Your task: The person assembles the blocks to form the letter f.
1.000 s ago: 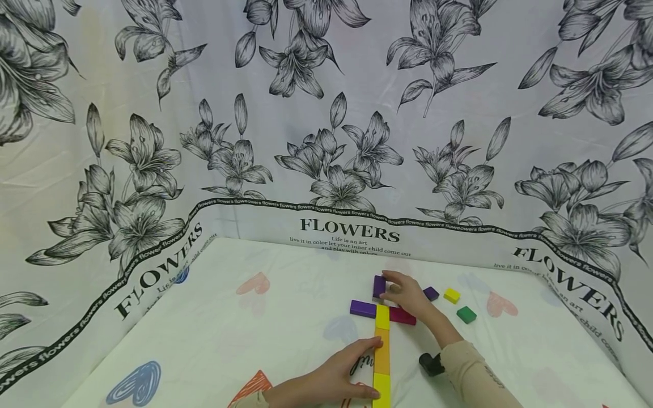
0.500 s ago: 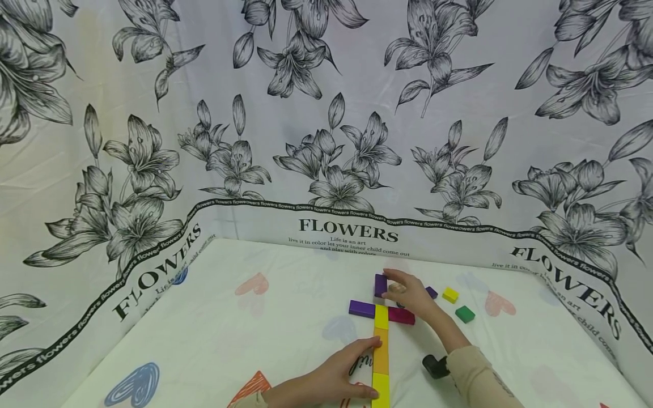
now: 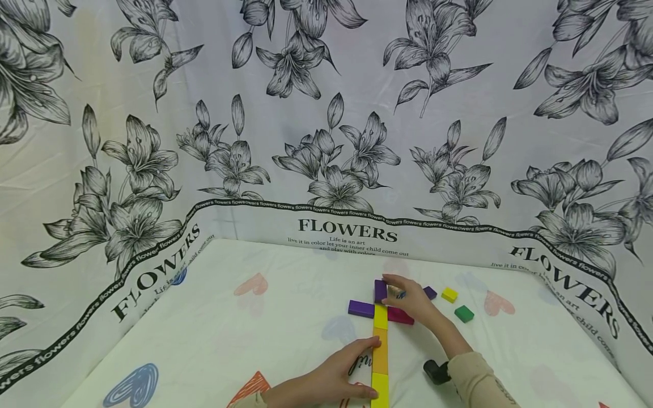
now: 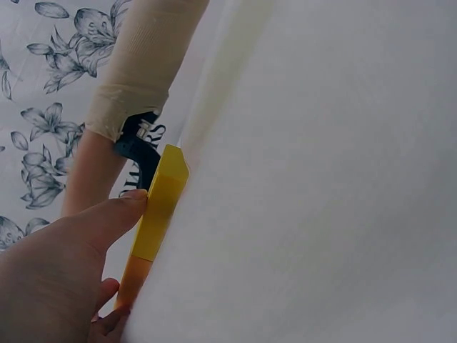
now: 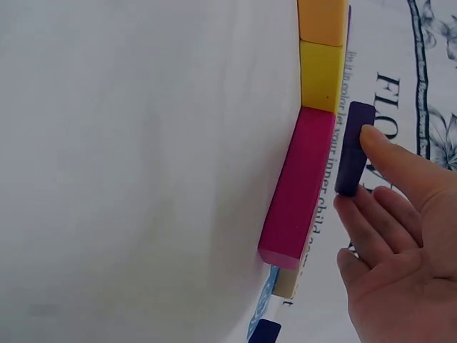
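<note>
My right hand pinches a purple block between thumb and fingers, at the far end of a row of blocks. In the head view this block appears to meet the small yellow block; the right wrist view shows it beside the row, and contact is unclear. An orange block and a longer yellow block continue the row. Another purple block juts out left, a magenta block right. My left hand touches the row's left side, index finger at the orange block, thumb at the long yellow one.
Right of the row lie a purple block, a yellow block and a green block. A beige block lies beyond the magenta one. A flower-printed curtain rises behind the cloth. A black device is on my right wrist.
My right hand has brought the purple block nearer to me, narrowing the gap to the small yellow block. My left hand stays against the row.
</note>
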Demonstrator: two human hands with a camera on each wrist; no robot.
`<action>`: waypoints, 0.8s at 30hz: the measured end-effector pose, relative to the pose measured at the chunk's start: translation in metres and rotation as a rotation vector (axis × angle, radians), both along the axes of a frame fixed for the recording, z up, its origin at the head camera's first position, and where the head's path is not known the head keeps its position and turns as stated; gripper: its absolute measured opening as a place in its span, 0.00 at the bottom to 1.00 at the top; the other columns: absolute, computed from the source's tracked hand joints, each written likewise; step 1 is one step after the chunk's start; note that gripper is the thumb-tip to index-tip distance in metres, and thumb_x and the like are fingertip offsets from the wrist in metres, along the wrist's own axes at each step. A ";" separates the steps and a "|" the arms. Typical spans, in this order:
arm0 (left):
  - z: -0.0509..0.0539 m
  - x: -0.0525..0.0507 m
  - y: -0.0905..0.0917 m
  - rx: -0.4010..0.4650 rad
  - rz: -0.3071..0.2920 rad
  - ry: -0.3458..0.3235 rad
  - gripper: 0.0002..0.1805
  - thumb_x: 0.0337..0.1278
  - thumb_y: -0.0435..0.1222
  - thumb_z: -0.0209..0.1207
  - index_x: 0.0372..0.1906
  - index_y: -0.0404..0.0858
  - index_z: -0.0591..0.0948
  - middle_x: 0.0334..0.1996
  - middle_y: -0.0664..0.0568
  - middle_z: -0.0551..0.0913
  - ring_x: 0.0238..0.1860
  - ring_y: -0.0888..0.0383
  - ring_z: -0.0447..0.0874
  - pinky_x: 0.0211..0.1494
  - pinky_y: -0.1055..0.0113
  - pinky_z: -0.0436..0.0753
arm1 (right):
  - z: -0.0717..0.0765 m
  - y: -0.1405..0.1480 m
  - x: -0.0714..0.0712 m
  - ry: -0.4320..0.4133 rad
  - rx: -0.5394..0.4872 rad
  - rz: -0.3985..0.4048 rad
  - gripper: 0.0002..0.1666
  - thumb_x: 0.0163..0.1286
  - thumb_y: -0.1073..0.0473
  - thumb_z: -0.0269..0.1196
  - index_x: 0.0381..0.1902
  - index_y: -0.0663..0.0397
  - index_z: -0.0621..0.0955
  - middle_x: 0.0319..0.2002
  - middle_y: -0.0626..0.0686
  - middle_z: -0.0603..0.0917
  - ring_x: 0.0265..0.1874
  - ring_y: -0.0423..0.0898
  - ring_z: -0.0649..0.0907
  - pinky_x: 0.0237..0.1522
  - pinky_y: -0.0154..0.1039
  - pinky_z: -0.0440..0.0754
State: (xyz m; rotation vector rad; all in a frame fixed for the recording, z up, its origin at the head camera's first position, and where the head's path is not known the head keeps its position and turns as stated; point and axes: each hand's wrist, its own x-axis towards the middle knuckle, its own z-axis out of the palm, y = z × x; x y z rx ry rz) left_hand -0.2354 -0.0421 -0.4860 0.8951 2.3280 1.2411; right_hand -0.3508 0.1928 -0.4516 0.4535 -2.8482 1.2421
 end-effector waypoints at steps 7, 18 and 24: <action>0.000 0.001 0.000 -0.003 0.004 -0.013 0.45 0.53 0.54 0.65 0.74 0.61 0.56 0.71 0.69 0.64 0.71 0.67 0.63 0.75 0.53 0.66 | -0.003 0.000 0.002 0.004 -0.004 0.006 0.38 0.61 0.58 0.70 0.68 0.53 0.71 0.65 0.56 0.77 0.69 0.59 0.71 0.70 0.63 0.64; 0.001 0.002 0.000 0.004 0.005 -0.008 0.45 0.54 0.53 0.66 0.74 0.60 0.56 0.71 0.68 0.64 0.71 0.67 0.63 0.75 0.54 0.67 | -0.006 0.000 0.001 0.010 -0.002 0.009 0.37 0.62 0.57 0.70 0.68 0.53 0.71 0.64 0.56 0.78 0.68 0.58 0.72 0.70 0.62 0.66; 0.000 0.000 0.000 -0.006 -0.006 0.001 0.45 0.54 0.55 0.65 0.74 0.60 0.56 0.71 0.68 0.64 0.71 0.66 0.64 0.75 0.53 0.67 | -0.007 0.000 0.000 0.012 -0.001 0.003 0.37 0.62 0.57 0.69 0.68 0.53 0.71 0.65 0.56 0.78 0.69 0.58 0.71 0.70 0.62 0.65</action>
